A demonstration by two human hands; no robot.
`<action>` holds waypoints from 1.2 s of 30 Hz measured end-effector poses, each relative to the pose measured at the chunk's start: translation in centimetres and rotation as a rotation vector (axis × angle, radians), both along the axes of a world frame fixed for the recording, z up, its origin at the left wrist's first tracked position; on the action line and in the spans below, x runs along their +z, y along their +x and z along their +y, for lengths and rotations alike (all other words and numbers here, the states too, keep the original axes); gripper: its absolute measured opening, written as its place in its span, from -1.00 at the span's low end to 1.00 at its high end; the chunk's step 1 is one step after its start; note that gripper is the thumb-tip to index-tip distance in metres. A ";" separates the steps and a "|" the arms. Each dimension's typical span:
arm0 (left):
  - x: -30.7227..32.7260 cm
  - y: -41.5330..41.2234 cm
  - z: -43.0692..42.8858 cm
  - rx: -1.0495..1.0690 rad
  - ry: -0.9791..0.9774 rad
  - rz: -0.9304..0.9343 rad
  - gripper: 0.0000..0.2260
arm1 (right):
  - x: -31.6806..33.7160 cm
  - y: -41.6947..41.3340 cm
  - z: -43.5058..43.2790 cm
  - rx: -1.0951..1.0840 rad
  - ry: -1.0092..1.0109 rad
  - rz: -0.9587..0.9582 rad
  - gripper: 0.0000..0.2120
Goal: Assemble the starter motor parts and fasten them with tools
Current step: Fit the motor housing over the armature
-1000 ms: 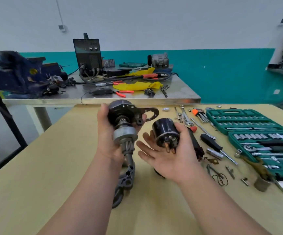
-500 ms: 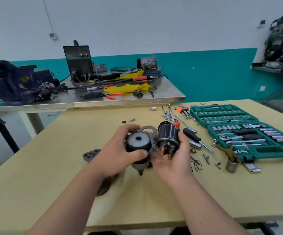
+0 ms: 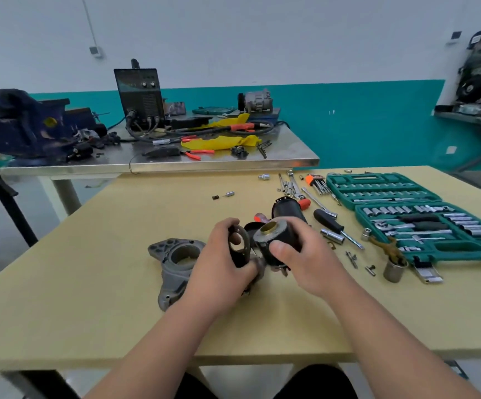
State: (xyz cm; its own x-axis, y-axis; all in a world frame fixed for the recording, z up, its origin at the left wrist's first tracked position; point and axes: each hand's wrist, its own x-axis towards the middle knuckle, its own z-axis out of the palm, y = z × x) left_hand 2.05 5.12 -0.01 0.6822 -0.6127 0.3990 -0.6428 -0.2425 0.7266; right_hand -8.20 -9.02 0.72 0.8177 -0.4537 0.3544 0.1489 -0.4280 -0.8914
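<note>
Our left hand (image 3: 222, 267) grips a black plate (image 3: 245, 256) with a round hole, and our right hand (image 3: 308, 260) grips a black cylinder (image 3: 280, 238), both just above the worktop (image 3: 104, 269). Half a second ago the cylinder's studs faced us; now its brass-ringed end points up beside the plate. At right, the green tool case (image 3: 361, 178) lies open, its trays holding rows of sockets (image 3: 383, 210) and a ratchet (image 3: 384, 226). Left of our left hand lies the grey housing (image 3: 173, 263), now uncovered.
</note>
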 end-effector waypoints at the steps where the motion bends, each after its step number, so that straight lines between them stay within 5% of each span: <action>1: -0.2 -0.4 0.0 0.002 -0.012 -0.015 -0.41 | 0.3 -0.2 -0.7 0.029 -0.021 0.037 -0.50; 8: -1.0 -2.6 -0.5 0.080 -0.103 -0.103 -0.36 | 1.4 1.8 -3.0 0.183 0.217 0.124 -0.74; 20: -1.4 -3.9 -0.4 0.093 -0.095 -0.118 -0.19 | -0.2 5.9 -3.2 0.353 1.066 0.057 -0.65; 31: -1.4 -4.3 -0.8 0.148 -0.091 -0.130 -0.21 | 2.1 6.1 -3.1 0.163 0.622 0.598 -0.66; 36: -1.5 -4.4 -0.9 0.133 -0.061 -0.157 -0.24 | 3.1 5.9 -3.6 0.196 0.457 0.659 -0.58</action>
